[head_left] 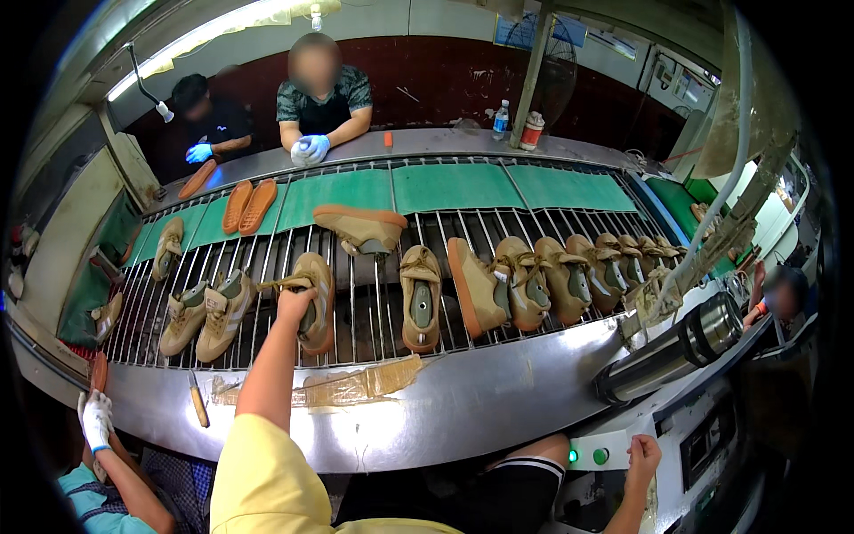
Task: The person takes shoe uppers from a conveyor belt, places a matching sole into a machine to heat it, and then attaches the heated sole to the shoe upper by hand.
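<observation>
Currently, left hand (298,304) is clasping tan shoe (324,313); right hand (642,458) is hanging half-curled, contents unclear; careless leftward swing risks toppling neighbouring shoe (220,325).

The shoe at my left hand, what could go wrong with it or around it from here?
Laces stick out beside the shoe at your left hand, over the metal rods, so they might snag. The wooden-handled tool lies on the metal ledge left of your left arm; swinging that arm could knock it off. Your right hand is near the green button and might bump it by accident.
</observation>
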`<state>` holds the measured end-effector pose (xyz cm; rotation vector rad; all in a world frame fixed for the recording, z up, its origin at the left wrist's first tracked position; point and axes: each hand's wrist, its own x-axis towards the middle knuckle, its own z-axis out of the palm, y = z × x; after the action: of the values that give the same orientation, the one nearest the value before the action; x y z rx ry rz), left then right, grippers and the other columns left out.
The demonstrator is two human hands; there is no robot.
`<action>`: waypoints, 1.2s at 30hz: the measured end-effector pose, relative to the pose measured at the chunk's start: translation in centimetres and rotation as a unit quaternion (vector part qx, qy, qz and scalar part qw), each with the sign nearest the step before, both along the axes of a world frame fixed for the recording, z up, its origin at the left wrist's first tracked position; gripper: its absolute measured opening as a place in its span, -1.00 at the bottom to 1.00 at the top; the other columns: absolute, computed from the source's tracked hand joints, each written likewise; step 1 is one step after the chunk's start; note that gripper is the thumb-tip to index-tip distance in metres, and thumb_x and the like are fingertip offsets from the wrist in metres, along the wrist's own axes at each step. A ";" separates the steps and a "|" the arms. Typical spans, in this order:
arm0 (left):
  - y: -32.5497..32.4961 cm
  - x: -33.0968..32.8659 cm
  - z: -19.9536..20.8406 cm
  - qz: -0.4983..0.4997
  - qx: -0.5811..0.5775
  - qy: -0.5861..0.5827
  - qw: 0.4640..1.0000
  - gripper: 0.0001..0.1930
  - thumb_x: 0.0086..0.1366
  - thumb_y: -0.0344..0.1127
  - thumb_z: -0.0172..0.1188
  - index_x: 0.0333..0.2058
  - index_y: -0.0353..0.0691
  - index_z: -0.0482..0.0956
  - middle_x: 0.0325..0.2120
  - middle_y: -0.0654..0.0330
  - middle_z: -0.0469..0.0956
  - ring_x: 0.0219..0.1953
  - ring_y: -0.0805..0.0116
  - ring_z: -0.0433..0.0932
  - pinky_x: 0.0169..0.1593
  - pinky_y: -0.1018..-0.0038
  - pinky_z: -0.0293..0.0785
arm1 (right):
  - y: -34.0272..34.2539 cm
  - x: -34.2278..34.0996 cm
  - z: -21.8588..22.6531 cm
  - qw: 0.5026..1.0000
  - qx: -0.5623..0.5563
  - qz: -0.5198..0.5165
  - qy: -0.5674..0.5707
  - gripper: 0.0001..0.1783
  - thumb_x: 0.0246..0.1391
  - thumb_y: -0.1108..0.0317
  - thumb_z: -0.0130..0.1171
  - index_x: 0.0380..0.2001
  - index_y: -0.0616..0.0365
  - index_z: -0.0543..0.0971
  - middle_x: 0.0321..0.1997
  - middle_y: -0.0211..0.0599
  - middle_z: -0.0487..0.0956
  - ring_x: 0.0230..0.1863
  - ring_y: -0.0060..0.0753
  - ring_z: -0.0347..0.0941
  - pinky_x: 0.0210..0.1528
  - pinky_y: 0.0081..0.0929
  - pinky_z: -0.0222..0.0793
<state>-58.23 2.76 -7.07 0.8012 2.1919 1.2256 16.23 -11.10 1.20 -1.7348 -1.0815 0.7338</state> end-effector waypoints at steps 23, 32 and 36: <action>21.2 -3.2 -13.1 0.093 -0.054 0.101 0.989 -0.50 0.26 -0.02 -0.06 -0.35 -0.45 0.57 -0.56 -0.08 0.58 -0.55 -0.01 0.57 -0.26 0.23 0.47 | -1.0 2.7 -1.8 0.992 0.026 -0.066 0.107 -0.84 0.09 0.45 0.13 -0.25 0.28 0.51 -0.51 -0.37 0.46 -0.55 -0.58 0.31 -0.50 -0.66 0.26; 12.1 6.8 8.3 -0.121 0.234 -0.143 0.954 -0.72 0.20 -0.19 0.07 -0.60 -0.24 0.45 -0.78 0.21 0.39 -0.84 0.44 0.30 -0.76 0.53 0.16 | -1.9 -1.5 -3.0 0.992 0.127 -0.013 0.015 -0.92 -0.08 0.51 0.12 -0.43 0.24 0.53 -0.55 -0.42 0.45 -0.52 -0.67 0.32 -0.44 -0.73 0.22; 0.1 8.9 11.7 -0.222 0.243 -0.103 0.939 -0.77 0.17 -0.23 0.08 -0.56 -0.24 0.45 -0.70 0.24 0.42 -0.77 0.45 0.35 -0.75 0.52 0.20 | -2.9 -12.0 -2.1 0.959 0.061 0.155 0.229 -0.85 -0.03 0.50 0.18 -0.32 0.25 0.56 -0.37 -0.31 0.56 -0.39 -0.57 0.45 -0.34 -0.61 0.38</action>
<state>-49.30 2.88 4.59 1.2180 1.4406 1.5383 4.18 -13.95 -0.89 -1.2168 -1.0526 1.1715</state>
